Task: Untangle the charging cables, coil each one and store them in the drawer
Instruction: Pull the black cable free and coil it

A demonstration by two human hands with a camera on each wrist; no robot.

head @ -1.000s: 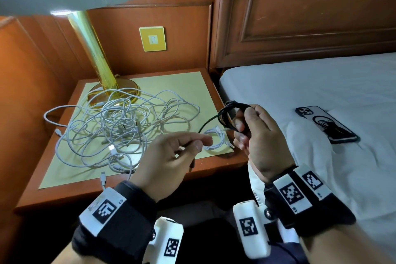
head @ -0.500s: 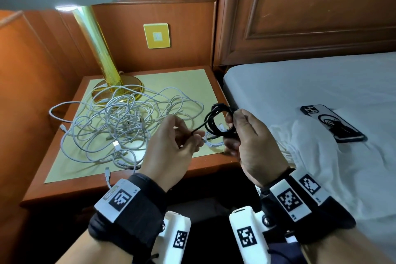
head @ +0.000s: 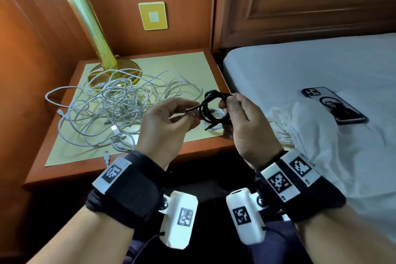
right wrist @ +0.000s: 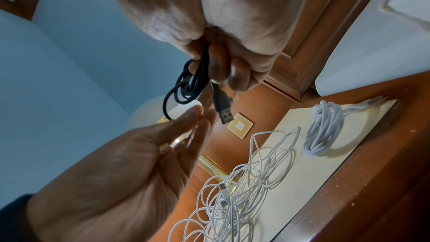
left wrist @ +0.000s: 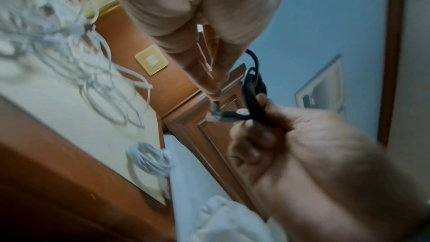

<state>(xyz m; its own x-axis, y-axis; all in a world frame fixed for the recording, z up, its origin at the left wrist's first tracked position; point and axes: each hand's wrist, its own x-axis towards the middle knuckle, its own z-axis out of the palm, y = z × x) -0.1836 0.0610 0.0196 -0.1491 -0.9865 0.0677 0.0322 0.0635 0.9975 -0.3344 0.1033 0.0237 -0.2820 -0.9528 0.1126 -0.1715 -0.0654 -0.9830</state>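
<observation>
Holding a black cable (head: 211, 106) wound into a small ring, the right hand (head: 246, 126) has its fingers curled around 1 side of the loops, above the front right corner of the bedside table (head: 216, 147). In the right wrist view the fingers (right wrist: 218, 65) press the loops against the palm, and the USB plug (right wrist: 223, 110) of this cable hangs free below them. The left hand (head: 166, 126) is just beside the ring, on its left. Its thumb and first finger are narrow, pinching the loose end of the black cable, which goes in a short line to the ring. The other fingers of this hand are loosely bent and hold nothing that I can see.

On the table top, 1 white cable is already coiled; the coiled white cable (right wrist: 324, 132) lies near the front right corner, close to the edge beside the bed (head: 310, 66). In the head view it is mostly hidden behind the hands. The tangle of white cables (head: 120, 109) lies spread on the middle and left part of the table top, and some loops reach the round gold base of the lamp (head: 102, 49) at the back. 1 white plug (head: 106, 157) lies near the front edge of the table.

A phone (head: 334, 106) lies on the white sheet of the bed, well apart from the hands. A yellow wall switch (head: 153, 15) is on the wood panel behind the table. The drawer is not visible to me in any view.
</observation>
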